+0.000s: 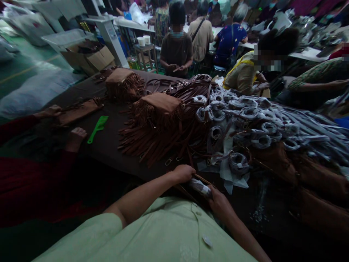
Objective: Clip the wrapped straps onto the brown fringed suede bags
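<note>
Close to my body at the table's near edge, my left hand (185, 174) has its fingers curled over the edge of a brown bag (204, 179), which is mostly hidden in shadow. My right hand (219, 201) is closed around the near end of a strap coil wrapped in clear plastic (200, 186), which sits at the bag's opening between my hands. Just beyond them lie loose brown straps (147, 142) with metal clips (168, 161). A heap of plastic-wrapped strap coils (240, 162) is to the right of these.
Fringed brown bags (160, 102) lie on the dark table (117, 156). A green comb (97, 129) is at left, near a co-worker's hand (76, 138) and a brown piece (79, 112). More brown bags (319, 174) are at right. Several people sit or stand beyond the table.
</note>
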### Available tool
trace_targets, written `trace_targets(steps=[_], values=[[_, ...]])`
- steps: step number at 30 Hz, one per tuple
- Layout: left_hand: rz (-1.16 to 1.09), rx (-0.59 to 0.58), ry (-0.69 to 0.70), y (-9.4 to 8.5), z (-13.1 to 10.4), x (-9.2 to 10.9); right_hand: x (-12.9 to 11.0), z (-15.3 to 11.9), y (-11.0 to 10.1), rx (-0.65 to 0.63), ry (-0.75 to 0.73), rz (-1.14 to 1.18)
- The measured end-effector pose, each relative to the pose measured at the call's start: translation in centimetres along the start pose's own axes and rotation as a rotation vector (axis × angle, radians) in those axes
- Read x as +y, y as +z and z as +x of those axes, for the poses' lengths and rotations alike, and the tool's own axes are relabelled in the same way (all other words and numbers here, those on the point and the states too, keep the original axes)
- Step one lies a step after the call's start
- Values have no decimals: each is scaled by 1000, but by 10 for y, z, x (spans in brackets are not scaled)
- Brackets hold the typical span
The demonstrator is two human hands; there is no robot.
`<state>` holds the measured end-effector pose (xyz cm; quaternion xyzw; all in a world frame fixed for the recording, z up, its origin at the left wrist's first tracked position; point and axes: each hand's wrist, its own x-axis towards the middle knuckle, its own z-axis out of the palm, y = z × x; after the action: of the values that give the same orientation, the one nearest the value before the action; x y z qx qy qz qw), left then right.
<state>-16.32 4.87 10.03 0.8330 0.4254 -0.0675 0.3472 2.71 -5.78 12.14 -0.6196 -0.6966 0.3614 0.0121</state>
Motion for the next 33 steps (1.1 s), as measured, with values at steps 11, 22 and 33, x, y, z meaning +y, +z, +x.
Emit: trace_targets(steps=[11,22,33], values=[[-460,-216,19,-20,-65,-74,-3,6,8,52,38,-466],[-173,130,11,-27,-83,-56,-110,69,12,204,-270,-156],[-497,571,-145,-1,-117,-71,-111,73,24,154,-190,86]])
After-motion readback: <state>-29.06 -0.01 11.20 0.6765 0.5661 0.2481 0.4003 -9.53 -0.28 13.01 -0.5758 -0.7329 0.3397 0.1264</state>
